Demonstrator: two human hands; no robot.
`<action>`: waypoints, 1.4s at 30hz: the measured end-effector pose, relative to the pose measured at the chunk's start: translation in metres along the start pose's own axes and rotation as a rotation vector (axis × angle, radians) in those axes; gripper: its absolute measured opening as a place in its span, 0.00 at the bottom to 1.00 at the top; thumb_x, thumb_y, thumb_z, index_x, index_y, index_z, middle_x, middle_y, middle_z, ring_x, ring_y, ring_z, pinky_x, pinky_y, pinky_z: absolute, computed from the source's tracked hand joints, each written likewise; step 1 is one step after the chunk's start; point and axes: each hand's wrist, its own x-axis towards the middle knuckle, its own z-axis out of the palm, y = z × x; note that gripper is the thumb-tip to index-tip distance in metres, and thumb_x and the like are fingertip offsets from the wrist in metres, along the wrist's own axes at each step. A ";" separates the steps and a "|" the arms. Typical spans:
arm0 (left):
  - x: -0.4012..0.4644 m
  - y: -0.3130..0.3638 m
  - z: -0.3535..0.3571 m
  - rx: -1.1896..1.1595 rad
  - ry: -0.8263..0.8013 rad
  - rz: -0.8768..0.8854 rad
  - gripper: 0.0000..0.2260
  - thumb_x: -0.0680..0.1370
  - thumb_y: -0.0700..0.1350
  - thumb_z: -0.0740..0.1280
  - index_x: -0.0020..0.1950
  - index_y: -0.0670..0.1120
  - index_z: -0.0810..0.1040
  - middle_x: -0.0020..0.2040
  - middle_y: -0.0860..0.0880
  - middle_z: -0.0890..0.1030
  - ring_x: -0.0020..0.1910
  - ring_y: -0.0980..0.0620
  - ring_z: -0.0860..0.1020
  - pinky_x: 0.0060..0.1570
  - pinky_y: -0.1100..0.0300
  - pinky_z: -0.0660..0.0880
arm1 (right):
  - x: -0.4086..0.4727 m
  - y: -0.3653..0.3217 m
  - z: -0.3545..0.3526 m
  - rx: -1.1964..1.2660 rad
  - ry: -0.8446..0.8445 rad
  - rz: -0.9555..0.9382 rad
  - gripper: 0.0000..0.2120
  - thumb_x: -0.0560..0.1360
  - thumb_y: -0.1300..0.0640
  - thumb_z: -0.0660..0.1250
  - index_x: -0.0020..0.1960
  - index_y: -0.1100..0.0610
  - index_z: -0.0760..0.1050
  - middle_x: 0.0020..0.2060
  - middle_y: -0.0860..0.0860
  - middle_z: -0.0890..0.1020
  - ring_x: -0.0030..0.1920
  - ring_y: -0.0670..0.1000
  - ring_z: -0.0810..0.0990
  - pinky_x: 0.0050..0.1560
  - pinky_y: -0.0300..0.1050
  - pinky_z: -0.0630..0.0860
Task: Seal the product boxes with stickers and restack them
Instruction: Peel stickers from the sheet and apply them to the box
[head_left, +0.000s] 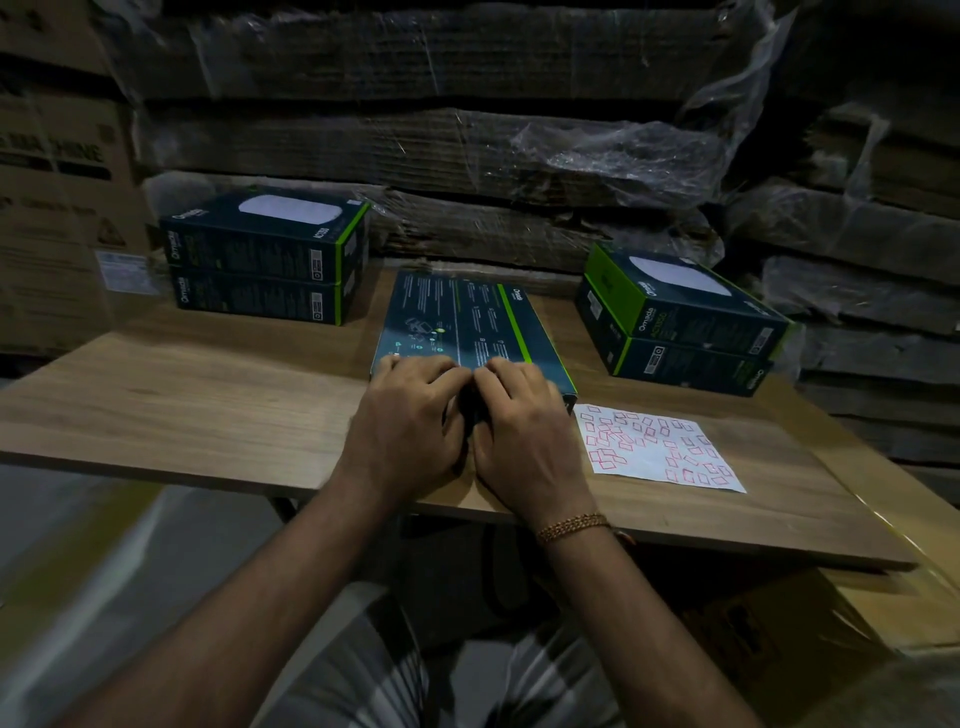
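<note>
Now | both hands (470, 415) on box (457, 317) | stacked boxes (260, 260) read "Omada"

Five product boxes are on the table (208, 395): two in the left stack (265, 260), two in the right stack (680, 322), and one lying flat in the middle (462, 317). One sticker sheet (654, 447) lies nearby (its red-outlined stickers are too many and too small to count). Two hands, the left (410, 415) and the right (524, 426).

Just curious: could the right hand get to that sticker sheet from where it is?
Probably yes. The sticker sheet lies flat beside the right hand, with nothing between them.
</note>
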 end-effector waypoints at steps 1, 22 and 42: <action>0.000 0.000 0.000 0.003 -0.001 0.000 0.12 0.81 0.47 0.68 0.63 0.46 0.82 0.57 0.47 0.83 0.55 0.46 0.80 0.59 0.45 0.74 | 0.000 0.000 0.000 -0.009 -0.004 -0.006 0.15 0.74 0.60 0.69 0.61 0.58 0.78 0.58 0.55 0.80 0.57 0.58 0.77 0.55 0.57 0.76; 0.002 0.001 0.004 -0.009 0.052 -0.168 0.20 0.80 0.50 0.73 0.69 0.43 0.81 0.63 0.46 0.82 0.61 0.50 0.75 0.67 0.47 0.71 | -0.004 0.003 0.002 0.284 0.088 0.198 0.19 0.78 0.58 0.71 0.68 0.57 0.77 0.63 0.52 0.80 0.65 0.52 0.75 0.69 0.49 0.74; 0.004 -0.003 0.004 -0.109 0.043 -0.191 0.22 0.79 0.48 0.72 0.72 0.47 0.76 0.59 0.50 0.82 0.59 0.51 0.79 0.70 0.48 0.68 | 0.005 0.007 0.006 0.288 0.139 0.236 0.08 0.78 0.52 0.72 0.56 0.53 0.81 0.51 0.46 0.82 0.55 0.49 0.75 0.56 0.46 0.75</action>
